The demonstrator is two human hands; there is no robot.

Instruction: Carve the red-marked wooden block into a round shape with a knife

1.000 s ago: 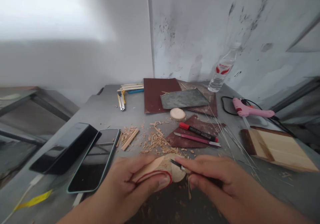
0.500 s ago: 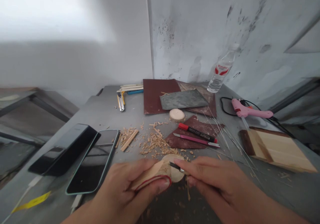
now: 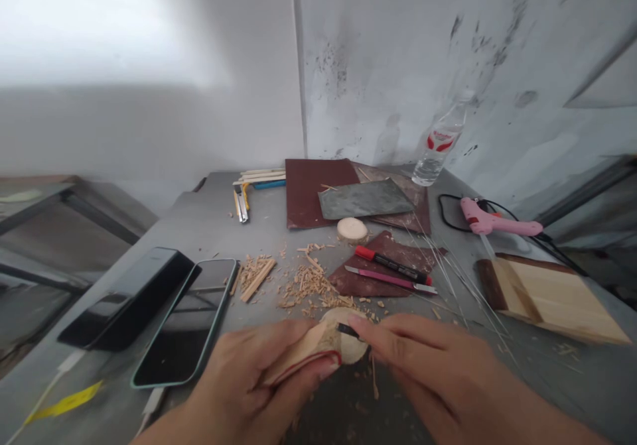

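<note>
My left hand (image 3: 259,372) is closed around a pale wooden piece (image 3: 303,355) with a red line drawn along its edge. Against the end of that piece lies the short dark blade of a craft knife (image 3: 347,329), gripped in my right hand (image 3: 428,365); its handle is hidden by the fingers. Just behind the blade is a round pale wood face (image 3: 354,351); whether it belongs to the held piece I cannot tell. Wood shavings (image 3: 311,286) are scattered on the grey table (image 3: 199,219) beyond my hands.
A red-capped marker (image 3: 393,264) and a pink craft knife (image 3: 388,278) lie on dark leather scraps. Left are two phones (image 3: 186,325); right are thin wires, a wood block (image 3: 557,299) and a pink glue gun (image 3: 497,219). Farther back are a wood disc (image 3: 352,229) and water bottle (image 3: 440,143).
The right hand has shifted slightly up and left, its fingers covering more of the knife's metal. The left hand and the wooden piece have barely moved.
</note>
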